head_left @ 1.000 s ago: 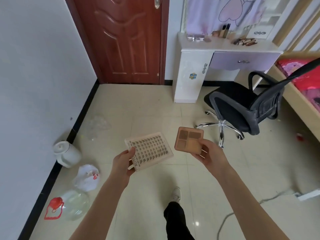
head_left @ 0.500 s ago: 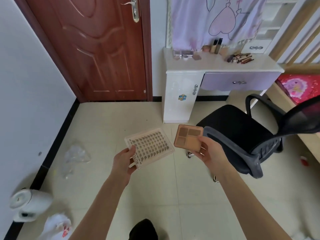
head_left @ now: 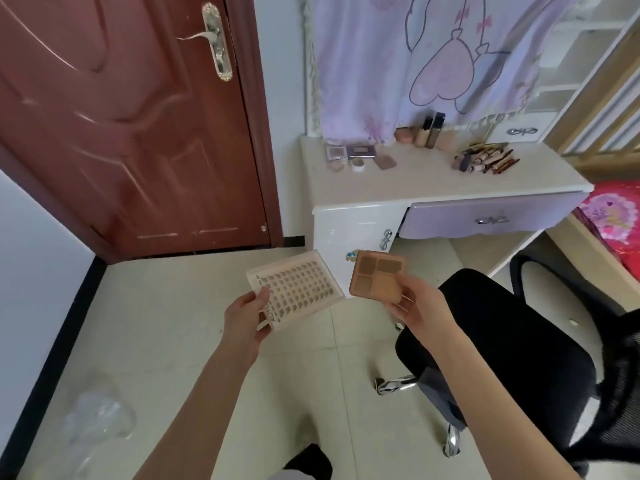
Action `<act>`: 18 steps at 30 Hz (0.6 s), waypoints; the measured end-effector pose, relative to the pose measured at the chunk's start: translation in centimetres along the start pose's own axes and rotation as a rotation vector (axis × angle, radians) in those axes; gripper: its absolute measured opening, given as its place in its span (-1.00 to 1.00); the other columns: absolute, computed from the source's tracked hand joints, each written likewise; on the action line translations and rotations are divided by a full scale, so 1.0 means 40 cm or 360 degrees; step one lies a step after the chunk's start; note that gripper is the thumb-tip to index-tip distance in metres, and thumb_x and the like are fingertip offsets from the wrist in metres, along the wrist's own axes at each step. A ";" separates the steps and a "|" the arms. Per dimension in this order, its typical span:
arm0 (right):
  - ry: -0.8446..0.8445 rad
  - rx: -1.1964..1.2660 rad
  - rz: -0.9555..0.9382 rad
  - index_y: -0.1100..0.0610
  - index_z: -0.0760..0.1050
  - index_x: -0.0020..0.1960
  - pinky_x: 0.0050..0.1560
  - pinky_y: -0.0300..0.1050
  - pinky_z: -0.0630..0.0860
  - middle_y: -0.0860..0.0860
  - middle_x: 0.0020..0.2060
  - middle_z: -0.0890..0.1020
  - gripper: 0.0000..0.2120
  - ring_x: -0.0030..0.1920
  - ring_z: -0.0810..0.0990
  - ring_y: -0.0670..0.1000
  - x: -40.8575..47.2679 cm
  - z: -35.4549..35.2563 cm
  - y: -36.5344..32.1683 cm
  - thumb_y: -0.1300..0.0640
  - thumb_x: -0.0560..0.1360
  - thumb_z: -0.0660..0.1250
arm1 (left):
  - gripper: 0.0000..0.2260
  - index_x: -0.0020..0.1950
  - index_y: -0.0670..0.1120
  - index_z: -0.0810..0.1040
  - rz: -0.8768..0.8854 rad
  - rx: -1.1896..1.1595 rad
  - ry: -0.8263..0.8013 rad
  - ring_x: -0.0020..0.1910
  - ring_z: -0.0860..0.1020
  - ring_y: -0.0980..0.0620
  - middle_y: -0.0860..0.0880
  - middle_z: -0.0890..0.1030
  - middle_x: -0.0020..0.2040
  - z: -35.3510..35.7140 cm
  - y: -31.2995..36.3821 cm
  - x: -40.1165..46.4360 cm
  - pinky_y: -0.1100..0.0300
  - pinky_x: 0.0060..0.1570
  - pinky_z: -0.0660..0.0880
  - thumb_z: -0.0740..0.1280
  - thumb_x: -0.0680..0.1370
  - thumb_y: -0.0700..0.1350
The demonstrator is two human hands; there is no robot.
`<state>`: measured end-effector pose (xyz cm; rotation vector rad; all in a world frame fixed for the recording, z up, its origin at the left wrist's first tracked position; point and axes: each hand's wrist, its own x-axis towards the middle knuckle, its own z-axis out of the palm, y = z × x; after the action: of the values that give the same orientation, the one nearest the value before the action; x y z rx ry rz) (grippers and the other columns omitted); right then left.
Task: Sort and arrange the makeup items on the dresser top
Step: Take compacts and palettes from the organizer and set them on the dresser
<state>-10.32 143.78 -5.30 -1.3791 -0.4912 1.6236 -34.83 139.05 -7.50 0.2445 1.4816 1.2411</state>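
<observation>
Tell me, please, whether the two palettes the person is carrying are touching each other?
Apart. The head view shows a strip of white cabinet and floor between the gridded palette in the left hand and the brown four-pan palette in the right hand.

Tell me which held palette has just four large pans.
The small tan square palette in the right hand. The pale rectangular palette in the left hand holds many small pans in a grid.

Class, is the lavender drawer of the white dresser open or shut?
Shut, as far as shows: the lavender drawer front sits under the white dresser top, with no interior showing.
</observation>
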 end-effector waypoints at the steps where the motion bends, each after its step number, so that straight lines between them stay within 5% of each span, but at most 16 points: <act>1: 0.0007 0.0005 0.0006 0.20 0.51 -0.01 -0.05 -0.08 0.55 0.10 -0.13 0.61 -0.92 -0.11 0.58 0.05 0.037 0.018 -0.028 0.23 0.55 0.25 | -0.78 0.19 -0.18 0.50 0.0009 0.0011 -0.0007 -0.02 0.58 -0.06 -0.10 0.62 -0.01 0.027 0.033 0.040 0.09 -0.14 0.52 0.28 0.56 -0.15; 7: 0.0122 0.0072 0.0055 0.16 0.53 -0.04 -0.07 -0.08 0.54 0.10 -0.14 0.61 -0.91 -0.10 0.59 0.07 0.283 0.072 -0.147 0.21 0.56 0.25 | -0.77 0.21 -0.18 0.48 0.0000 0.0016 0.0032 -0.01 0.56 -0.07 -0.12 0.60 0.04 0.175 0.149 0.250 0.11 -0.19 0.50 0.27 0.57 -0.16; 14: 0.0071 -0.0101 0.0137 0.26 0.48 0.06 -0.11 -0.12 0.58 0.14 -0.14 0.59 -0.88 -0.17 0.57 0.03 0.646 0.125 -0.239 0.26 0.56 0.22 | -0.75 0.23 -0.19 0.48 -0.0008 -0.0012 0.0192 0.03 0.56 -0.08 -0.13 0.60 0.05 0.339 0.230 0.491 -0.04 0.10 0.49 0.26 0.58 -0.14; 18: 0.0081 -0.0184 0.0271 0.31 0.47 0.15 -0.25 -0.15 0.60 0.13 -0.18 0.58 -0.80 -0.20 0.56 0.05 0.852 0.163 -0.290 0.31 0.54 0.23 | -0.78 0.20 -0.17 0.49 -0.0013 -0.0047 0.0276 0.04 0.55 -0.08 -0.11 0.60 0.02 0.450 0.279 0.606 -0.04 0.10 0.49 0.25 0.58 -0.13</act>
<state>-10.17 179.49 -13.31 -1.5812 -0.4538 1.7139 -33.70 171.11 -9.94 0.1133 1.6091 1.3031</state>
